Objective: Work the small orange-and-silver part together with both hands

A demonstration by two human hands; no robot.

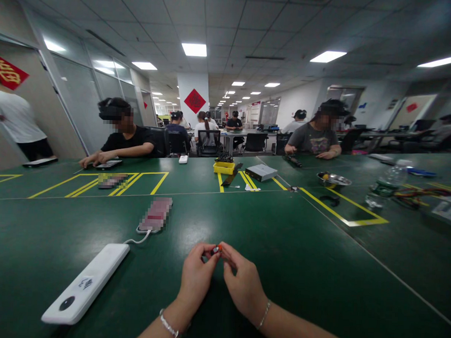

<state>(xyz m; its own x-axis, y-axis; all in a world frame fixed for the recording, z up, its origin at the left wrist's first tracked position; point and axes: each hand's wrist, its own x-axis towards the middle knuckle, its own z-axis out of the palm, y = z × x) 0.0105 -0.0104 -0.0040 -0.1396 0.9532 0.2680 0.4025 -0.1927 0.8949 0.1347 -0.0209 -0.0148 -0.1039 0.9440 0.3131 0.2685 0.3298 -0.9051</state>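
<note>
Both of my hands meet above the near part of the green table (300,250). Between the fingertips is a small part with orange, dark and whitish bits (217,249), too small to name. My left hand (197,271) pinches it from the left, thumb and forefinger closed. The fingers of my right hand (246,280) close on its orange side from the right. Fingers cover most of the piece.
To the left lie a white power bank (90,282) and a phone (156,213) on its cable. Further off are a yellow tray (224,168), a grey metal box (261,172), a metal bowl (338,180) and a water bottle (387,184). Two people sit working across the table.
</note>
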